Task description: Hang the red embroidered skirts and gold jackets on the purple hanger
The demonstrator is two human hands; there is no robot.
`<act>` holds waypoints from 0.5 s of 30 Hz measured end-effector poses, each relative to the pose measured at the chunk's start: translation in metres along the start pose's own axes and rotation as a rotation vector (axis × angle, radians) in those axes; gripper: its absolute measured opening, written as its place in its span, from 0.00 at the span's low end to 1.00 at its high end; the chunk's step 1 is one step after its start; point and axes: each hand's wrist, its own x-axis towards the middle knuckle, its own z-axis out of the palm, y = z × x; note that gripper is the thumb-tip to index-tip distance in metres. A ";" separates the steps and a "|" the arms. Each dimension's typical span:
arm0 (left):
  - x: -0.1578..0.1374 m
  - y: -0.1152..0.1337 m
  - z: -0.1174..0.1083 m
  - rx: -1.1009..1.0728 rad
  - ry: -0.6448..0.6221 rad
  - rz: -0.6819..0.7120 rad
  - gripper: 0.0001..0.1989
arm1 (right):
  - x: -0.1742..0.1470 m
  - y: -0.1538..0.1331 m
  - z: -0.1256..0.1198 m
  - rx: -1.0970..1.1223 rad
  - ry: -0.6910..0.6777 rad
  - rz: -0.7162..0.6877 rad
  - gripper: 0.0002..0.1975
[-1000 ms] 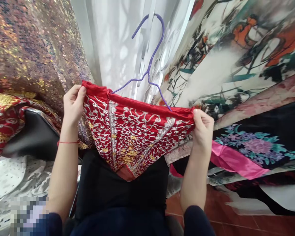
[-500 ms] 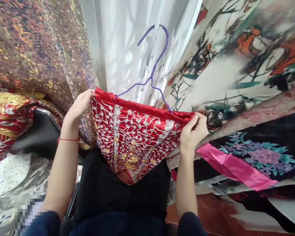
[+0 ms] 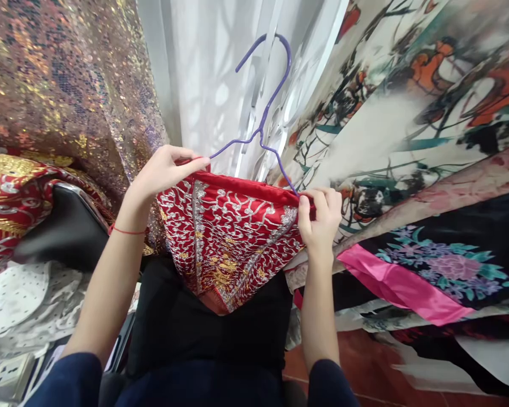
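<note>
A red skirt [image 3: 233, 237] with silver and gold embroidery hangs over my lap, its plain red waistband at the top. A purple wire hanger [image 3: 263, 116] rises out of the waistband, its lower part hidden inside the cloth. My left hand [image 3: 169, 169] pinches the waistband's left end, thumb and fingers close to where the hanger wire enters. At the right end, my right hand [image 3: 322, 215] is closed on the waistband beside the other hanger arm. The skirt's lower end narrows to a point, showing a patch of reddish-brown lining.
White sheer curtain [image 3: 212, 73] hangs straight ahead. Sequined fabric [image 3: 68, 73] drapes at the left, above red-and-gold cloth [image 3: 8, 209] and a black glossy object [image 3: 63, 226]. Painted-pattern fabric [image 3: 385, 113] and a pink ribbon [image 3: 402, 282] over black floral cloth hang at the right.
Both hands have moved inward along the waistband, the left one rightward and the right one leftward, toward the hanger arms. The hanger has risen slightly.
</note>
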 end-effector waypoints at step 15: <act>-0.204 -0.033 0.083 -0.357 0.563 -0.277 0.09 | -0.094 -0.100 0.004 0.304 0.390 0.318 0.09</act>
